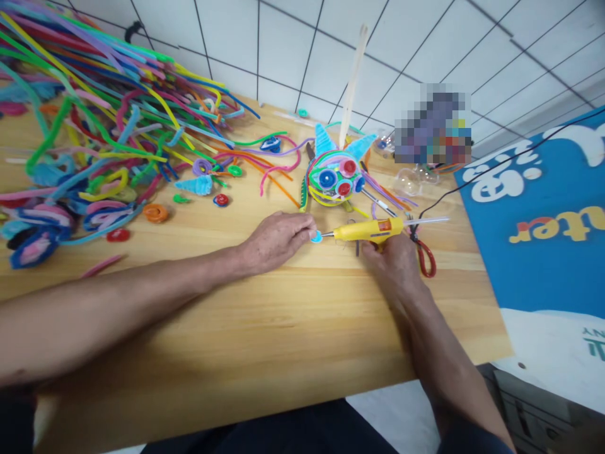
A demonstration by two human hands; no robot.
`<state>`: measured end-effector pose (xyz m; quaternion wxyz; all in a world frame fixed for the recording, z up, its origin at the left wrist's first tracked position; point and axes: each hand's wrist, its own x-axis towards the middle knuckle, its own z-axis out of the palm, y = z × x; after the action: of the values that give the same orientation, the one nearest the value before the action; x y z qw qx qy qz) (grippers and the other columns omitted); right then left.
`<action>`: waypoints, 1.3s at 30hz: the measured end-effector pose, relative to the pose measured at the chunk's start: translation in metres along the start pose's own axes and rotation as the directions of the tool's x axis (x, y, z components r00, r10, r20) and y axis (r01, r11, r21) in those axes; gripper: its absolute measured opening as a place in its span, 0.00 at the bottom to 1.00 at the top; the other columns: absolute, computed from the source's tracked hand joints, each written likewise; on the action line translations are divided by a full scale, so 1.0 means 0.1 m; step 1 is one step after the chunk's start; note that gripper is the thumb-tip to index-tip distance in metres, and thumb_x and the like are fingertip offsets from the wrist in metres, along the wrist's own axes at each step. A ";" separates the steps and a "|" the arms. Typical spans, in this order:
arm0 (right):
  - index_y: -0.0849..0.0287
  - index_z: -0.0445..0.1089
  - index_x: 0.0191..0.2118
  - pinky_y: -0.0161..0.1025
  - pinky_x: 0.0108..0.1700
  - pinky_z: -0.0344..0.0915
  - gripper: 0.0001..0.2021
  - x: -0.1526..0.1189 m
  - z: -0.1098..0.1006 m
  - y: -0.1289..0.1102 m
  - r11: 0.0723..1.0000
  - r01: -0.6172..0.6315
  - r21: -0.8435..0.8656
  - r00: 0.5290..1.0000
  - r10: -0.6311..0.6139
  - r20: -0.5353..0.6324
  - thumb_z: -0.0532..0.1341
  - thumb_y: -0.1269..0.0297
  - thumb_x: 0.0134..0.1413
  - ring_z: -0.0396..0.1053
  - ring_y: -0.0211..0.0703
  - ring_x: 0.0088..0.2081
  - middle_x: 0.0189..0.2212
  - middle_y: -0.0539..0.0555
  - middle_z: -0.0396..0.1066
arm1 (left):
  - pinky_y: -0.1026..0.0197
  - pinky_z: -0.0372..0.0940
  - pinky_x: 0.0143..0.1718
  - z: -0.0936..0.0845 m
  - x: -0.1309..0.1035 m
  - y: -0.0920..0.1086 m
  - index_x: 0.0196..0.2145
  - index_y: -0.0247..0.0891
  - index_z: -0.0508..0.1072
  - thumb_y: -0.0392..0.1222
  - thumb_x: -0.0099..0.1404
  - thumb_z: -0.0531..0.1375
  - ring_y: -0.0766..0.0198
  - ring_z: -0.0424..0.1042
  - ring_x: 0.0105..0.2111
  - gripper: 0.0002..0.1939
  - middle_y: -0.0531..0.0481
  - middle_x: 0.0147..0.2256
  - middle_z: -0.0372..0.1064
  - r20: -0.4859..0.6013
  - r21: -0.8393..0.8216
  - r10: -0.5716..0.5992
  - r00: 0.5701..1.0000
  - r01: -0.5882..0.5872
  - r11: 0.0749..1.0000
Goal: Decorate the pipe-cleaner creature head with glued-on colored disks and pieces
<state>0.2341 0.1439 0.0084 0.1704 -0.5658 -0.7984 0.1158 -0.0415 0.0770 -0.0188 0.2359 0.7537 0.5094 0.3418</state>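
Observation:
Between the thumb and fingers of my left hand (280, 239) is a small light-blue coiled piece (316, 237). My right hand (394, 255) grips a yellow hot glue gun (366, 229), its metal nozzle touching or almost touching the blue piece. A clear glue stick (428, 220) pokes out of the gun's back end. Just beyond my hands sits a round pipe-cleaner figure (336, 176) with light-blue pointed ears and coiled red and blue discs on its front. A pale flat stick (353, 88) rises behind it.
Many colourful pipe cleaners (94, 82) are heaped at the left, with coiled pieces such as an orange one (155, 213) nearby. Red-handled scissors (426, 258) lie right of my right hand. Clear plastic balls (409, 181) stand farther back. A dark cable (501, 171) crosses a blue printed board (543, 252).

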 end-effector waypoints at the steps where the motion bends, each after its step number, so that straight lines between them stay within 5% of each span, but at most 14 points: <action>1: 0.58 0.76 0.38 0.40 0.34 0.70 0.10 0.00 -0.01 0.00 1.000 0.000 0.002 1.000 0.000 0.001 0.63 0.59 0.52 0.76 0.50 0.32 0.31 0.55 0.79 | 0.59 0.65 0.41 0.00 0.00 0.00 0.38 0.39 0.74 0.43 0.77 0.53 0.61 0.73 0.35 0.12 0.50 0.34 0.74 -0.002 -0.004 -0.004 1.000 0.004 1.000; 8: 0.57 0.73 0.29 0.40 0.27 0.66 0.10 0.01 -0.11 -0.08 0.998 -0.057 -0.004 0.998 0.057 0.007 0.60 0.57 0.52 0.71 0.48 0.23 0.23 0.54 0.75 | 0.60 0.64 0.39 0.00 0.00 0.01 0.38 0.38 0.73 0.42 0.76 0.53 0.62 0.72 0.34 0.11 0.50 0.33 0.74 -0.009 -0.040 -0.014 1.000 0.014 0.999; 14: 0.59 0.76 0.38 0.39 0.35 0.70 0.11 -0.01 -0.04 -0.08 1.000 -0.002 0.021 0.999 0.003 -0.034 0.62 0.59 0.52 0.76 0.49 0.32 0.31 0.56 0.80 | 0.60 0.64 0.38 -0.01 0.00 0.01 0.39 0.38 0.74 0.44 0.77 0.53 0.61 0.72 0.34 0.13 0.50 0.33 0.74 0.000 -0.023 0.002 1.000 -0.002 1.000; 39: 0.60 0.75 0.39 0.41 0.32 0.68 0.11 -0.04 0.07 0.10 0.999 0.022 0.028 1.000 -0.021 -0.021 0.63 0.58 0.53 0.74 0.49 0.29 0.30 0.56 0.78 | 0.60 0.61 0.38 -0.01 0.00 0.01 0.38 0.38 0.75 0.45 0.76 0.53 0.62 0.71 0.33 0.13 0.50 0.32 0.74 0.001 -0.055 -0.027 1.000 0.027 0.998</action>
<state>0.2413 0.1440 -0.0023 0.1877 -0.5557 -0.8010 0.1196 -0.0416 0.0769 -0.0171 0.2612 0.7402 0.5098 0.3522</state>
